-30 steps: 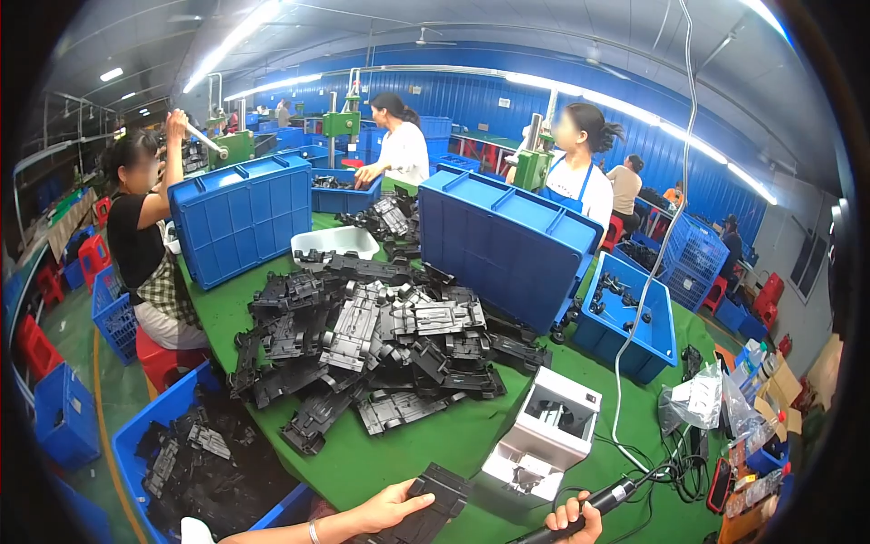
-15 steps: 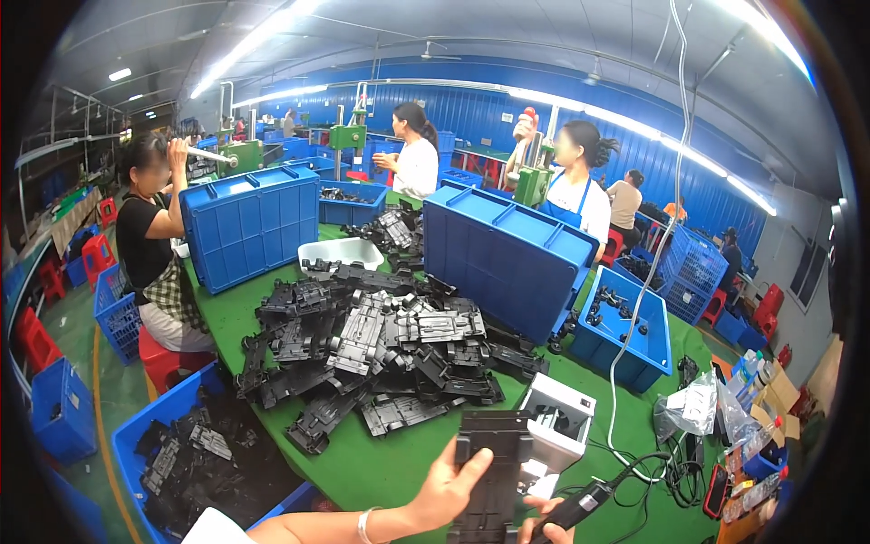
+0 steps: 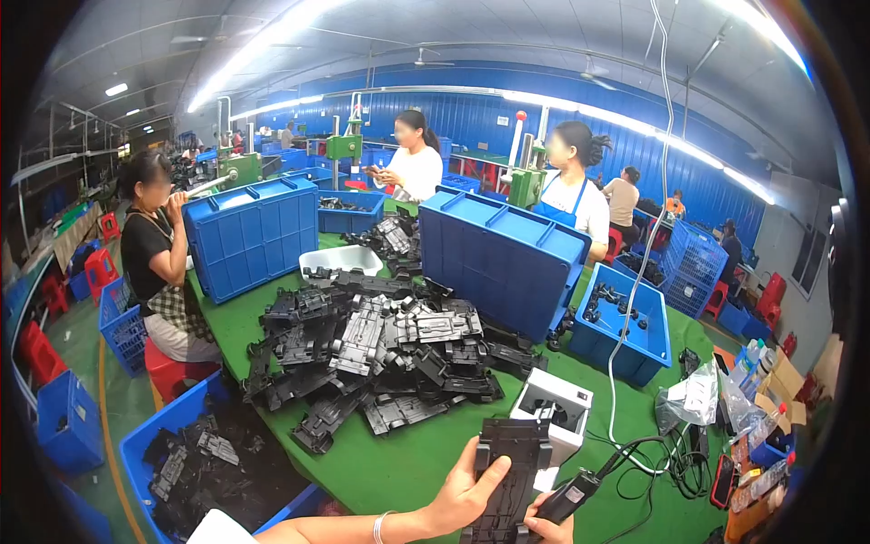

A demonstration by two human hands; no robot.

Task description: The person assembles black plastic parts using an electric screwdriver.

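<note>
Wide fisheye view down onto a green-covered surface [image 3: 408,476] in a busy workshop. At the lower edge, the wearer's left hand [image 3: 464,494], with a bracelet at the wrist, grasps a long black plastic part [image 3: 513,458], its thumb lying across the face. The part is held up near the wearer, its far end overlapping a white box-shaped device [image 3: 555,408] that stands on the surface behind it. The right hand [image 3: 551,524] is closed around a black handheld tool [image 3: 571,494] with a cord, just beside the part's lower right edge; whether the tool touches the part is unclear.

Ahead lies a heap of similar black parts [image 3: 381,349]. Beyond it are a white tray [image 3: 343,263] and two large blue crates, one left [image 3: 249,245] and one right [image 3: 498,267]. A blue bin [image 3: 605,358] on the right holds small dark pieces; another [image 3: 136,449], lower left, holds more black parts. Tangled black cables [image 3: 684,471] lie near a clear plastic bag [image 3: 687,399]. Across the surface, a co-worker in black [image 3: 149,249] has a hand at a lever.
</note>
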